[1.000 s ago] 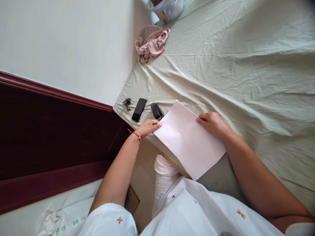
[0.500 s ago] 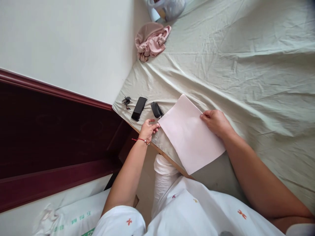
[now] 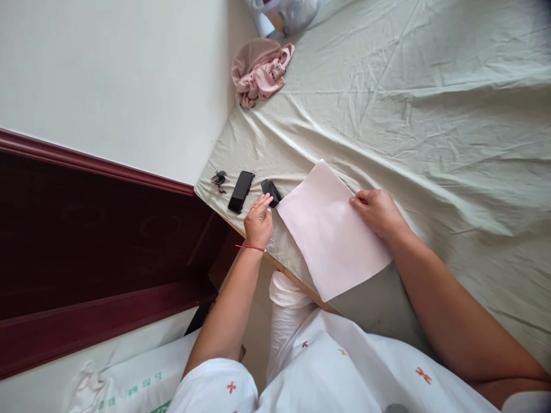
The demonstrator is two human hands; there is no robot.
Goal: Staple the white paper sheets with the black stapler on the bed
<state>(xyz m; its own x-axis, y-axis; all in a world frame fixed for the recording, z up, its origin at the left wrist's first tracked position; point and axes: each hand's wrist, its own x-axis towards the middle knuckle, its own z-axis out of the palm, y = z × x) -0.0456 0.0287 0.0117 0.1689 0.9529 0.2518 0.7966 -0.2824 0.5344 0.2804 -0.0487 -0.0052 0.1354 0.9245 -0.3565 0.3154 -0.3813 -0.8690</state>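
Note:
A pinkish-white stack of paper [image 3: 333,229] lies at an angle on the cloth-covered surface, its exact number of sheets not visible. My right hand [image 3: 379,212] pinches its right edge between thumb and fingers. At the paper's left corner is a small black stapler [image 3: 270,192]. My left hand [image 3: 259,222], a red cord round its wrist, is over the near side of the stapler with fingers stretched out and nothing held. Its fingertips overlap the stapler; whether they touch it I cannot tell.
Left of the stapler lie a black phone-like slab [image 3: 241,191] and a bunch of keys [image 3: 219,179]. Farther back are a crumpled pink cloth [image 3: 262,71] and a translucent container [image 3: 293,16]. A wall and a dark red wooden panel [image 3: 94,229] border the left.
My left hand has left the paper's left corner and moved up to the stapler, its fingers straightening. My right hand still holds the paper's right edge.

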